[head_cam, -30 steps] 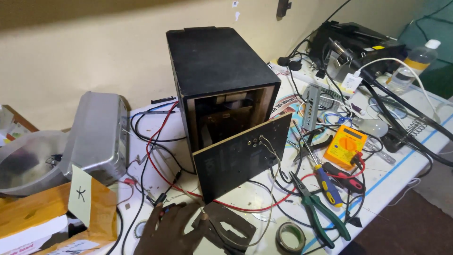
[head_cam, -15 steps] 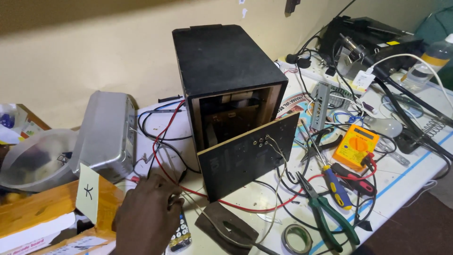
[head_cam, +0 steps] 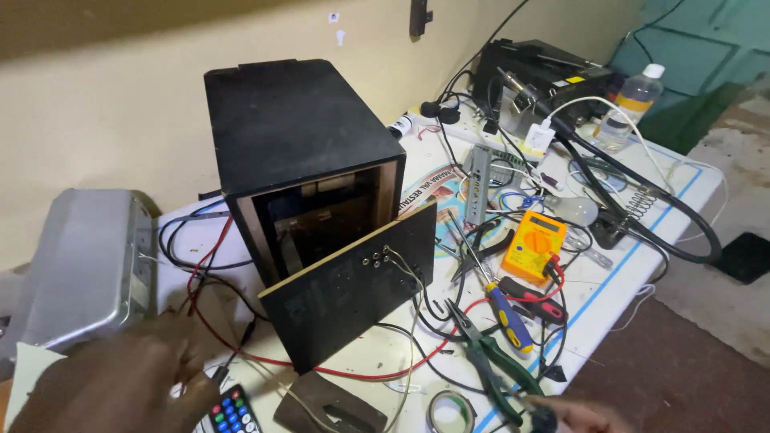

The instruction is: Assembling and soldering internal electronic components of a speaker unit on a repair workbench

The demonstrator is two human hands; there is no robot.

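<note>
1. Just one view here, a head cam looking down and forward over the cluttered surface [head_cam: 609,281] toward the beige wall [head_cam: 104,104].
2. It sits pretty close: the open black speaker box [head_cam: 297,152] fills the middle of the frame.
3. The left hand [head_cam: 120,385] pokes in blurred at bottom left, right hand [head_cam: 581,415] barely at the bottom edge.
4. No second view, so nothing overlaps.

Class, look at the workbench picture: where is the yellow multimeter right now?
The multimeter lies on the table right of the open black box, just above the blue-handled screwdriver.
</note>
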